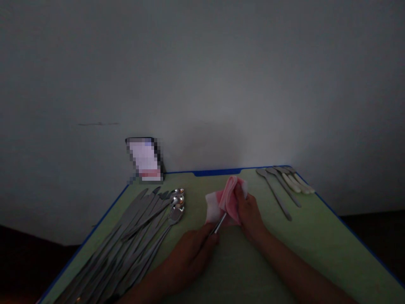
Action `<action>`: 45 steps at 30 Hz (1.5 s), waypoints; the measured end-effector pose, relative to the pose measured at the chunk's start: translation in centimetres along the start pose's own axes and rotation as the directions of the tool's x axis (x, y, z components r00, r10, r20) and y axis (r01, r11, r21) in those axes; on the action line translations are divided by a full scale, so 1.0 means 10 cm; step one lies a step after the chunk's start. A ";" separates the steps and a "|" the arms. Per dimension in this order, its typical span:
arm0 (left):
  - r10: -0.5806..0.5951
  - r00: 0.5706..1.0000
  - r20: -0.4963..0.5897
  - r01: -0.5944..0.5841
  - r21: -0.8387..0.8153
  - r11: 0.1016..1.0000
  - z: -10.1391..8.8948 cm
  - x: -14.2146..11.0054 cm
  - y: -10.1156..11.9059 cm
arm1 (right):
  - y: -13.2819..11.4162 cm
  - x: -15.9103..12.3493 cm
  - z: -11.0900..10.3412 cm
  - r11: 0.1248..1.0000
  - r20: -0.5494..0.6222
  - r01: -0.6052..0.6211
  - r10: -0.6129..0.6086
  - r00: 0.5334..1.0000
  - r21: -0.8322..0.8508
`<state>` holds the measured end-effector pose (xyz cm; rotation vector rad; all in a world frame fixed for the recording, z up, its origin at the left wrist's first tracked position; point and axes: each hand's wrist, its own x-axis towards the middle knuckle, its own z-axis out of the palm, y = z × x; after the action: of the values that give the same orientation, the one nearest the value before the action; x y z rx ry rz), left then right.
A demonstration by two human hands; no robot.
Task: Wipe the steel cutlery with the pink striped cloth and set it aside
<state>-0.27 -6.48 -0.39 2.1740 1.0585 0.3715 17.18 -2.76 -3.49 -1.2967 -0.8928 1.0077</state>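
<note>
My left hand (196, 251) is closed around the handle of a piece of metal cutlery (220, 222). The far end of that piece goes into a folded pink and white cloth (232, 196), so I cannot tell its kind. My right hand (249, 211) grips the cloth from the right side, thumb pressed on the fold. Left of my hands lie several table knives (126, 217) side by side, with several shiny spoons (177, 200) beside and partly over them. To the right, spoons (275, 192) and white-handled cutlery (295, 183) rest on the table.
The green table (247, 270) has a blue rim (218, 172) and stands against a grey wall (202, 84). A phone (145, 160) with a lit, blurred screen leans on the wall at the back left corner. The light is dim.
</note>
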 end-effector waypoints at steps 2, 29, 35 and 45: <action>-0.030 1.000 0.003 0.030 -0.030 0.999 0.02 0.01 -0.02 | -0.02 -0.03 0.01 0.997 -0.028 -0.044 0.042 0.999 -0.070; -0.018 1.000 0.017 0.018 0.009 1.000 0.00 0.03 0.04 | -0.05 0.04 -0.11 0.972 0.060 0.120 -0.110 0.992 -0.203; -0.011 1.000 -0.007 0.011 -0.007 1.000 0.00 0.04 0.02 | 0.01 0.09 -0.13 0.997 0.197 0.075 -0.072 0.978 -0.007; -0.015 1.000 0.014 0.015 -0.021 1.000 -0.01 0.05 0.03 | 0.01 0.11 -0.16 0.997 0.246 0.074 -0.072 0.967 0.002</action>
<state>0.20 -6.14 -0.13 2.1458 1.0580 0.3590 19.00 -2.24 -3.70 -1.1515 -1.1258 1.1237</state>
